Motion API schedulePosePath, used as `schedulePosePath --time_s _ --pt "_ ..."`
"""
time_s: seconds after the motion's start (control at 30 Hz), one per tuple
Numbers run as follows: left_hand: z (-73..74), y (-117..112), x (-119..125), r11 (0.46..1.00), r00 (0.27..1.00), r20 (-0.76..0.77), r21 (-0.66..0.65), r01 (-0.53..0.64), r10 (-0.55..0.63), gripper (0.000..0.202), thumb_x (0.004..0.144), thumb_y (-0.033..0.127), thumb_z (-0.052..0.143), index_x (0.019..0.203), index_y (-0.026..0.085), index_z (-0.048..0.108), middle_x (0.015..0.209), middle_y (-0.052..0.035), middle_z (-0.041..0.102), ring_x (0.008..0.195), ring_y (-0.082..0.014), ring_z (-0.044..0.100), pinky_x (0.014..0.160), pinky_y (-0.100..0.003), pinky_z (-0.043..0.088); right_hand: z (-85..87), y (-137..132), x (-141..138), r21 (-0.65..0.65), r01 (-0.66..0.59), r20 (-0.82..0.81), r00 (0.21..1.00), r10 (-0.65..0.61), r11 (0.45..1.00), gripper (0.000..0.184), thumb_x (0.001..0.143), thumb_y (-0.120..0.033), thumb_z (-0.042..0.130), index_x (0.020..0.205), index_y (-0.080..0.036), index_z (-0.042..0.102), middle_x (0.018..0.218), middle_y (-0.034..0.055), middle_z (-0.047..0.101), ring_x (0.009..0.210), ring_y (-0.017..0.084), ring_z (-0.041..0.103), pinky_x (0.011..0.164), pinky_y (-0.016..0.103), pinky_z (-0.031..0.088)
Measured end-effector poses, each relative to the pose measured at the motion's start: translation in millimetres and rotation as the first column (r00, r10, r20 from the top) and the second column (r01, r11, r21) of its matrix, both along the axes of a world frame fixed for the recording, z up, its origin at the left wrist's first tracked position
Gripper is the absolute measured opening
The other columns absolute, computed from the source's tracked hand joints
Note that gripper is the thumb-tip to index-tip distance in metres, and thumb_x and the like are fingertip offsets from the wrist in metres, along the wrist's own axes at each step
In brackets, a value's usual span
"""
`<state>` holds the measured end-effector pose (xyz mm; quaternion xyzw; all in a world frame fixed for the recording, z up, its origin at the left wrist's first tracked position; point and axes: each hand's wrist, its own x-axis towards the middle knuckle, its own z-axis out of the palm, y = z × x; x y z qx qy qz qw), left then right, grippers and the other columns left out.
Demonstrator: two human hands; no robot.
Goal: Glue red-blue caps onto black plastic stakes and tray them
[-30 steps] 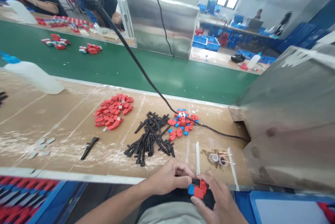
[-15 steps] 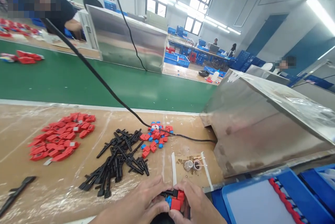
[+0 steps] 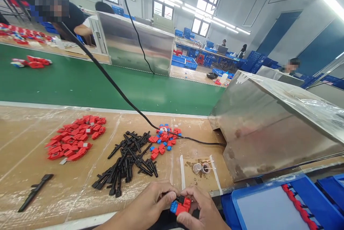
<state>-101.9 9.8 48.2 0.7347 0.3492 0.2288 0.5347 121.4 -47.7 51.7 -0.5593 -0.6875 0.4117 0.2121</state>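
Note:
Both hands are together at the bottom middle, closed on a red-and-blue plastic toy part (image 3: 182,207) with a black piece at its top. My left hand (image 3: 153,201) pinches its left side, the thumb close to the black piece and the blue end. On the right, my right hand (image 3: 200,206) grips the red end between thumb and fingers. Beyond my hands lies a pile of black toy guns (image 3: 126,162), with a small heap of red-and-blue toy parts (image 3: 162,142) behind it.
Red toy parts (image 3: 72,138) are piled at left, near a lone black toy gun (image 3: 34,193). Small cups (image 3: 205,168) with sticks stand between tape strips. A metal hood (image 3: 268,129) and blue tray (image 3: 258,201) are at right. A black cable (image 3: 115,85) crosses the bench; co-workers sit beyond.
The view has shifted slightly, so the bench things appear farther right. The toy part has turned in my hands, its blue end now showing more, and my left thumb has moved up toward the black piece.

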Motion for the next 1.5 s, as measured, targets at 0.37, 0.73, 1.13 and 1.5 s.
schedulePosePath --time_s 0.37,0.73,1.13,1.5 --pt "4.7 5.9 -0.5 0.999 0.997 -0.069 -0.038 0.021 -0.024 0.074 0.096 0.077 0.03 0.086 0.015 0.07 0.078 -0.0027 0.063 0.074 -0.0168 0.051 0.069 -0.028 0.036 -4.7 3.2 -1.4 0.388 -0.248 0.304 0.944 0.131 0.887 0.053 0.071 -0.01 0.077 0.119 -0.024 0.057 0.101 0.0021 0.068 0.09 0.02 0.069 0.08 0.026 0.056" --pt "30.2 5.1 -11.6 0.947 0.983 -0.009 0.268 0.18 -0.185 0.038 0.097 0.056 0.058 0.119 0.027 0.07 0.094 -0.0033 0.068 0.08 -0.0179 0.059 0.078 -0.026 0.046 0.8 4.3 -4.6 0.531 -0.258 0.283 0.952 0.118 0.807 0.04 0.071 -0.015 0.069 0.107 -0.023 0.054 0.089 0.001 0.067 0.077 0.018 0.067 0.068 0.026 0.052" --pt "28.5 -12.9 -14.4 0.938 0.977 0.094 0.312 0.154 -0.191 0.063 0.1 0.068 0.035 0.089 0.017 0.071 0.076 -0.0076 0.061 0.069 -0.0175 0.052 0.064 -0.03 0.041 28.2 -7.3 -25.3 0.733 -0.174 0.15 0.984 0.093 0.657 0.011 0.084 -0.022 0.054 0.093 -0.025 0.048 0.063 -0.0038 0.054 0.049 0.014 0.052 0.05 0.03 0.035" --pt "11.1 -14.7 -19.7 0.815 0.948 0.117 0.548 0.186 -0.295 0.036 0.104 0.039 0.049 0.117 0.013 0.07 0.09 -0.0133 0.068 0.081 -0.02 0.065 0.075 -0.03 0.055 44.2 -9.3 -18.8 0.709 -0.273 0.217 0.962 0.168 0.65 0.023 0.084 -0.022 0.061 0.105 -0.023 0.053 0.065 -0.0037 0.056 0.051 0.014 0.052 0.048 0.029 0.03"
